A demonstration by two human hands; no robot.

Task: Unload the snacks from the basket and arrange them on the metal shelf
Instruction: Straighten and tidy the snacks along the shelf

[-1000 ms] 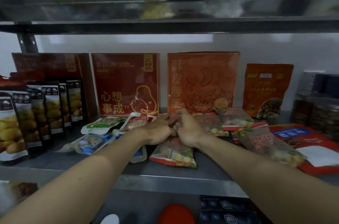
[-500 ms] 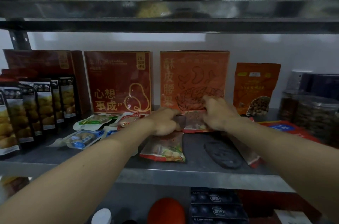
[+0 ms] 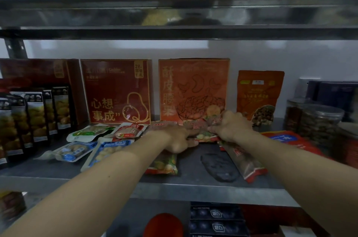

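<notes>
R fingers curled tight round a bunch of small red-brown plastic snack packs, held just above the shelf deck in front of the orange cardboard box w/ cashew drawing. Right hand knuckles up, wrist over a long clear red-edged snack pack lying flat under the forearm. Left hand just beside it, index stretched fwd touching the same bunch; other L fingers hidden behind the knuckles, can't tell if they grip anything. Under the L wrist a clear snack pack w/ yellow-green balls lies flat. Between the 2 forearms, a dark grey flat patch on the grey metal shelf. Left of the hands: red-white pouch, green-white pouch, 2 blue-white pouches, all flat. Back row: dark red box w/ gold pear outline, upright. Far left, row of black-and-yellow standing pouches. Right: orange stand-up nut pouch, clear plastic jars, flat red bag w/ blue label.
</notes>
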